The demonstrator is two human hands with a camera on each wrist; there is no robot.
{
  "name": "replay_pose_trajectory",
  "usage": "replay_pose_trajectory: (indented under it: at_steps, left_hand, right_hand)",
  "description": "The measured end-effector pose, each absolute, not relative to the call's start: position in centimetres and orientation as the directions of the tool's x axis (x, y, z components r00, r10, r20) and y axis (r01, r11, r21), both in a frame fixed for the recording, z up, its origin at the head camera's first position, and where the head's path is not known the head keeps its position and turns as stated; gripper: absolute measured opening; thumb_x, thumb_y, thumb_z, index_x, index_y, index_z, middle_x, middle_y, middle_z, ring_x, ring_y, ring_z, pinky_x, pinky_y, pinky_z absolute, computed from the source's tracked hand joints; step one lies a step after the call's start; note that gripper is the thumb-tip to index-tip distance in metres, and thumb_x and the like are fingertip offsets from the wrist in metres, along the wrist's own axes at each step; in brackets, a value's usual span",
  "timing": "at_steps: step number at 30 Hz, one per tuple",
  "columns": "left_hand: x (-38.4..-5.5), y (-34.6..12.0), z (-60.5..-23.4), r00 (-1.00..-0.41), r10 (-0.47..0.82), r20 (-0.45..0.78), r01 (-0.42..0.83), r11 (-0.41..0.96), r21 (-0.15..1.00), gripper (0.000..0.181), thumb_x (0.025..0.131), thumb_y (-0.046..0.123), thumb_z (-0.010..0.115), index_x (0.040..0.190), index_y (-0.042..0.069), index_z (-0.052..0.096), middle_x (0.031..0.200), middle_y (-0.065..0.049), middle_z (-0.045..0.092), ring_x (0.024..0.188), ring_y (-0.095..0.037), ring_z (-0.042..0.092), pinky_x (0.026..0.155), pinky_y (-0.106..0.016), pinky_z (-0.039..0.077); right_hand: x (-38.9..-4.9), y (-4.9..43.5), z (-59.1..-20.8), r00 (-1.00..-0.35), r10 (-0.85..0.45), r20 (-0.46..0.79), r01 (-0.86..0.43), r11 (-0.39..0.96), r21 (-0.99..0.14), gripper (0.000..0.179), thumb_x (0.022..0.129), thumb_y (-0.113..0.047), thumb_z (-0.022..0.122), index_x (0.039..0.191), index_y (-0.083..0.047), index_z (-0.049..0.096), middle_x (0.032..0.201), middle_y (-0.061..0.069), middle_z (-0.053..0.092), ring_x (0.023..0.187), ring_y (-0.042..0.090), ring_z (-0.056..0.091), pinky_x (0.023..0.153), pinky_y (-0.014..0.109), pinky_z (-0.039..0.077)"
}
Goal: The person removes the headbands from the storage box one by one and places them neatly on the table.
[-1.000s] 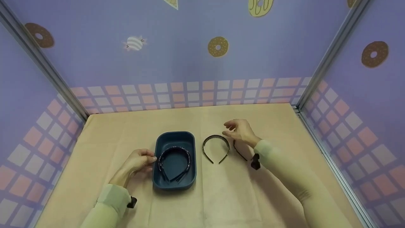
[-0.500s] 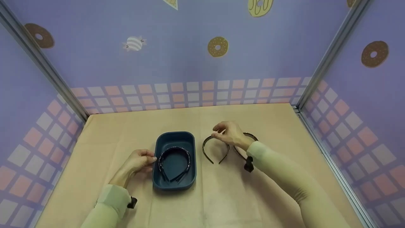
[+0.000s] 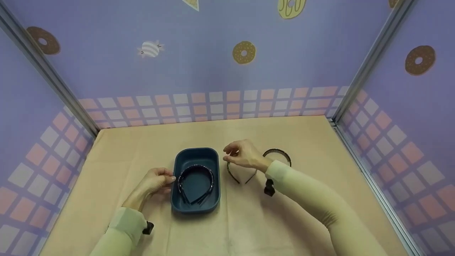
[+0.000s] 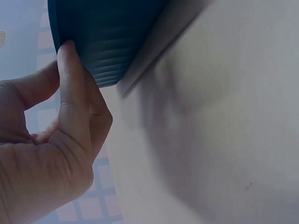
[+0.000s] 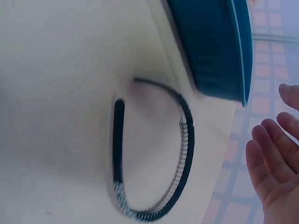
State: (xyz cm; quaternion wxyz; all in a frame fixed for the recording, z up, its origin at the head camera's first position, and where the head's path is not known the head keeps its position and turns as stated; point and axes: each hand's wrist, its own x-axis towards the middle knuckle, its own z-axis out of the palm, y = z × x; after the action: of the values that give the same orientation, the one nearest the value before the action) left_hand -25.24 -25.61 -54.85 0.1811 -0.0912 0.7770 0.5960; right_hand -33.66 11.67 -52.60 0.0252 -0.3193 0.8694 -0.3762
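Observation:
A dark blue plastic box (image 3: 217,185) stands on the table, with dark speckled headbands (image 3: 196,166) lying in it. At its left side my left hand (image 3: 155,181) pinches the rim; the left wrist view has one finger (image 4: 71,88) against the outer wall and the thumb at the edge. My right hand (image 3: 245,155) hovers over a thin black toothed headband (image 3: 233,177) just right of the box, partly covering its arch. Nothing is between those loosely bent fingers. In the right wrist view, this headband (image 5: 189,149) lies apart from the hand (image 5: 275,172).
Another black toothed headband (image 3: 277,150) lies farther right, its lower part behind my right sleeve (image 3: 302,185). A beige cloth (image 3: 160,142) covers the table. Purple patterned panels and metal posts (image 3: 373,60) enclose the back and sides.
My right hand has moved left from the rightmost headband to above the one beside the box, uncovering the right one's arch. The left hand and the box have stayed put.

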Motion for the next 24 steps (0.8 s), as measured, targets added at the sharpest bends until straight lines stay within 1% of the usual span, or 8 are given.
replay_pose_trajectory:
  at_steps: [8, 14, 17, 24]
  left_hand:
    - [-25.1, -25.6, -54.8, -0.915, 0.066, -0.397, -0.367, 0.27, 0.89, 0.012, 0.1, 0.002, 0.072, 0.111, -0.001, 0.068, 0.089, 0.004, 0.066, 0.08, -0.008, 0.068, 0.068, -0.027, 0.066]
    - [-25.1, -25.6, -54.8, -0.913, 0.072, -0.401, -0.37, 0.263, 0.891, 0.015, 0.1, 0.003, 0.073, 0.114, -0.001, 0.069, 0.09, 0.003, 0.066, 0.079, -0.009, 0.068, 0.067, -0.027, 0.066]
    - [-25.2, -25.6, -54.8, -0.917, 0.078, -0.392, -0.361, 0.261, 0.895, 0.014, 0.1, 0.003, 0.073, 0.113, -0.002, 0.07, 0.089, 0.002, 0.066, 0.078, -0.01, 0.067, 0.067, -0.028, 0.066]
    - [-25.2, -25.7, -54.8, -0.919, 0.084, -0.384, -0.352, 0.258, 0.9, 0.012, 0.1, 0.003, 0.073, 0.111, -0.001, 0.071, 0.088, 0.002, 0.067, 0.077, -0.01, 0.067, 0.068, -0.028, 0.066]
  right_hand:
    - [-33.1, 8.7, -52.5, -0.74, -0.636, 0.217, -0.602, 0.483, -0.636, 0.033, 0.103, -0.02, 0.082, 0.127, 0.001, 0.081, 0.12, 0.018, 0.084, 0.106, 0.033, 0.083, 0.088, 0.043, 0.071]
    - [-32.7, 6.7, -52.8, -0.704, -0.672, 0.23, -0.645, 0.47, -0.603, 0.031, 0.101, -0.019, 0.083, 0.123, 0.003, 0.082, 0.115, 0.019, 0.085, 0.103, 0.032, 0.084, 0.09, 0.044, 0.07]
    - [-32.5, 5.8, -52.9, -0.704, -0.668, 0.24, -0.655, 0.481, -0.582, 0.03, 0.1, -0.019, 0.085, 0.122, 0.001, 0.083, 0.114, 0.016, 0.086, 0.101, 0.03, 0.083, 0.091, 0.045, 0.069]
    - [-32.5, 3.9, -53.4, -0.73, -0.652, 0.204, -0.636, 0.54, -0.551, 0.033, 0.1, -0.023, 0.085, 0.124, -0.001, 0.083, 0.119, 0.014, 0.085, 0.109, 0.029, 0.082, 0.1, 0.044, 0.067]
